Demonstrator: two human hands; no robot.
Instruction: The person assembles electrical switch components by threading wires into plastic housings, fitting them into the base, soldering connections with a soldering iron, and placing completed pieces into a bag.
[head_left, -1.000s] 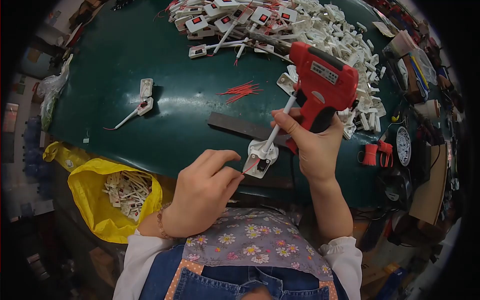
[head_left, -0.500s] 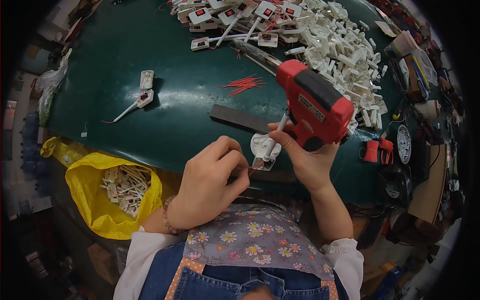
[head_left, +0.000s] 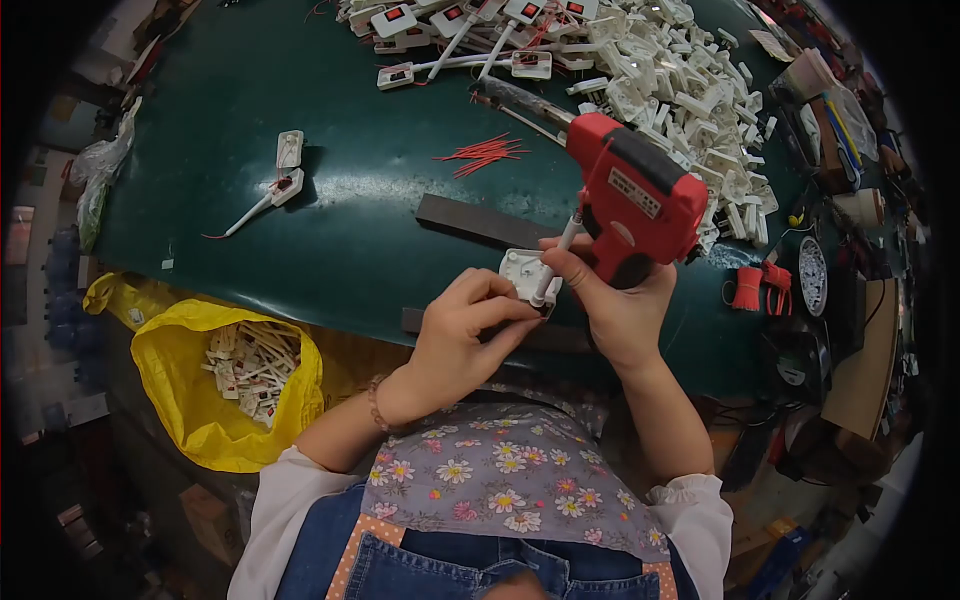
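Note:
My left hand (head_left: 472, 325) is closed, its thumb and finger pinched at the lower edge of a small white plastic case (head_left: 520, 268); any wire between the fingertips is hidden. My right thumb and fingers pinch a slim white tube (head_left: 566, 238), whose lower end meets the case. In the same right hand (head_left: 628, 312), a red and black gun-shaped tool (head_left: 640, 195) sits above the palm, its barrel pointing to the upper left, away from me. The grip is largely hidden. A dark flat bar (head_left: 478, 222) lies just behind the case.
Loose red wires (head_left: 482, 155) lie mid-table. One opened case with a white stem (head_left: 285, 185) lies left. White plastic parts (head_left: 690, 110) and cases with red switches (head_left: 450, 20) are heaped at the back. Red wire bundles (head_left: 748, 288) lie right. A yellow bag (head_left: 170, 390) hangs below the left edge.
My left hand has moved right and slightly up, from pulling a red wire to the case's edge. The case has turned and shifted up a little. The red tool has shifted slightly right.

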